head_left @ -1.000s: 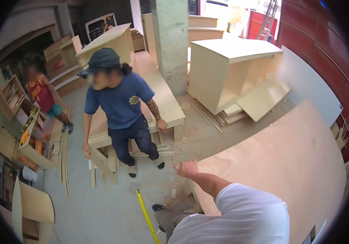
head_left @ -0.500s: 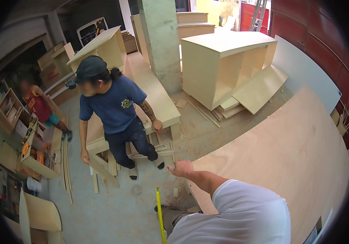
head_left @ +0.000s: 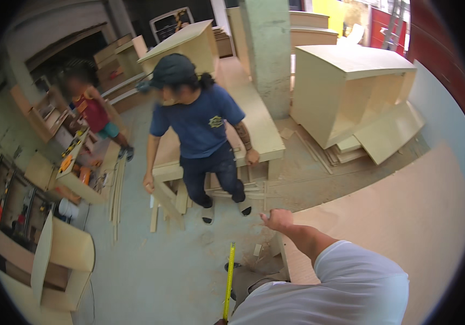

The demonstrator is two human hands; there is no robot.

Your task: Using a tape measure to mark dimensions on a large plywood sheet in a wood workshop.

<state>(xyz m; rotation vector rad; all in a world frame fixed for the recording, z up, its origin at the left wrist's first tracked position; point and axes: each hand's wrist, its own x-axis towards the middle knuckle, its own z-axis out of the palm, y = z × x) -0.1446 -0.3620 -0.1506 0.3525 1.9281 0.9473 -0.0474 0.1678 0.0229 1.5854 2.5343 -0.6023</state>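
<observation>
My right hand (head_left: 278,218) is at the left corner of a large plywood panel (head_left: 384,216), its thumb pointing left and its fingers curled. Whatever the fingers hold, if anything, is hidden. A yellow tape measure blade (head_left: 229,281) sticks up from the lower edge, in front of my trousers. At its base only a sliver of my left hand (head_left: 220,322) shows, closed around the tape; the rest is out of view. Facing me, a person in a blue shirt and dark cap (head_left: 197,122) leans against a long plywood bench (head_left: 243,103).
An open plywood cabinet (head_left: 352,92) stands on the right, with loose boards (head_left: 389,132) beneath it. A concrete pillar (head_left: 267,59) rises behind the bench. Another person in a red top (head_left: 89,111) stands at left near a tool-covered workbench (head_left: 83,181). Curved plywood pieces (head_left: 72,249) stand lower left.
The whole view has swung left, so everything sits further right in it. My right hand stays at the panel corner, and the tape blade still stands upright.
</observation>
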